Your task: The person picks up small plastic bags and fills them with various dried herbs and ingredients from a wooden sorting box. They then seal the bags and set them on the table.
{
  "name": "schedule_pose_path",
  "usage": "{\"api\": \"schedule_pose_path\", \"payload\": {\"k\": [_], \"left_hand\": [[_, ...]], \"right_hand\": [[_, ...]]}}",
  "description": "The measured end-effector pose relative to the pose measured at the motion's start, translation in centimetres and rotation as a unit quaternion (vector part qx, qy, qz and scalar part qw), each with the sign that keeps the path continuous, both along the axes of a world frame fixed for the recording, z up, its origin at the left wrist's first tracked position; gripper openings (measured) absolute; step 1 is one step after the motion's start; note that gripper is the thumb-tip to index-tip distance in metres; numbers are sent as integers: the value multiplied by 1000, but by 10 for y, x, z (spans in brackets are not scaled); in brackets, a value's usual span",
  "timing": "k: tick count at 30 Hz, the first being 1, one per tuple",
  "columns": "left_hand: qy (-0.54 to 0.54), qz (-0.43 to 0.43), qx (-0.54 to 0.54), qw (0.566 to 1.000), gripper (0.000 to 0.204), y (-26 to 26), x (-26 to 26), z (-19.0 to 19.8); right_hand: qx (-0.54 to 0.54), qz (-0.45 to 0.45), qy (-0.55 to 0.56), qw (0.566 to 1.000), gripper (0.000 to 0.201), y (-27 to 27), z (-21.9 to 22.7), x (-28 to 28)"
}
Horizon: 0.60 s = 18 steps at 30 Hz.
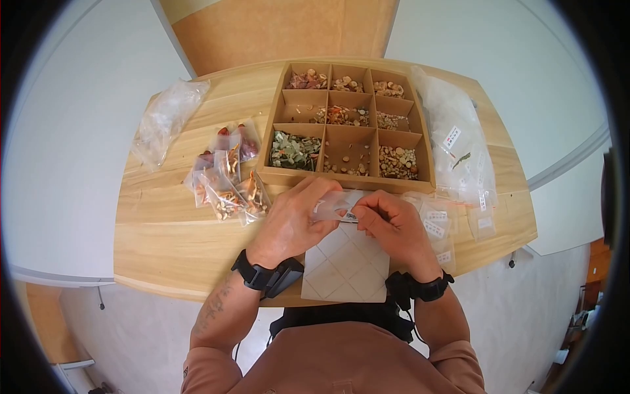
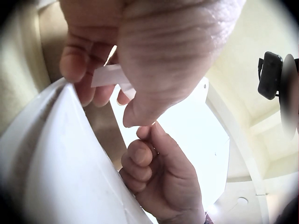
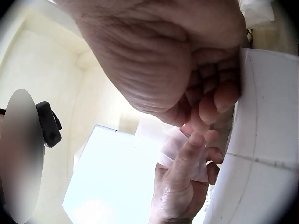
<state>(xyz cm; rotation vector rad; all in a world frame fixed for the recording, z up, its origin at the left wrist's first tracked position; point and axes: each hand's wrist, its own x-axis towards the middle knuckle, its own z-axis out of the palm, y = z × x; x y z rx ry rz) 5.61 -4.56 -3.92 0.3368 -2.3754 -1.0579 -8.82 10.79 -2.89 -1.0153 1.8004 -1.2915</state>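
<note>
A pale wooden table [image 1: 164, 246] filled the person's near space; with 12 o'clock at its far edge, everything lay round that dial. Largest on it was a brown box [image 1: 289, 176] with nine compartments, from 12 to 1 o'clock. A big clear bag [image 1: 443, 105] lay at 2 o'clock, just beside the box, and a smaller crumpled bag [image 1: 169, 118] at 10. At 9 sat a pile of filled packets [image 1: 226, 177] with red, orange and tan pieces inside. A white sheet [image 1: 344, 266] crossed by diagonal lines lay at 6, reaching the near edge.

The left hand [image 1: 295, 223] gripped a small clear bag [image 1: 328, 205] between thumb and curled fingers, coming in from that bag's 8 o'clock. The right hand [image 1: 398, 230], at its 4 o'clock, pinched the near end with thumb and forefinger.

In the box, greenish leaves [image 1: 295, 151] heaped the 8 o'clock corner, and round tan slices [image 1: 397, 162] the 4 o'clock one. Little labelled bags [image 1: 433, 223] lay at the table's 4 o'clock, partly behind the right hand. The held bag was near the dial's middle, between the box and the sheet; dark print at its right end was too small to read.
</note>
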Motion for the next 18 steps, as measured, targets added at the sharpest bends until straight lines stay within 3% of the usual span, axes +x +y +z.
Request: {"api": "schedule_pose_path", "payload": {"k": [18], "left_hand": [[5, 0, 13, 1000, 38, 1, -1, 0]], "right_hand": [[0, 1, -16, 1000, 15, 0, 0, -1]]}}
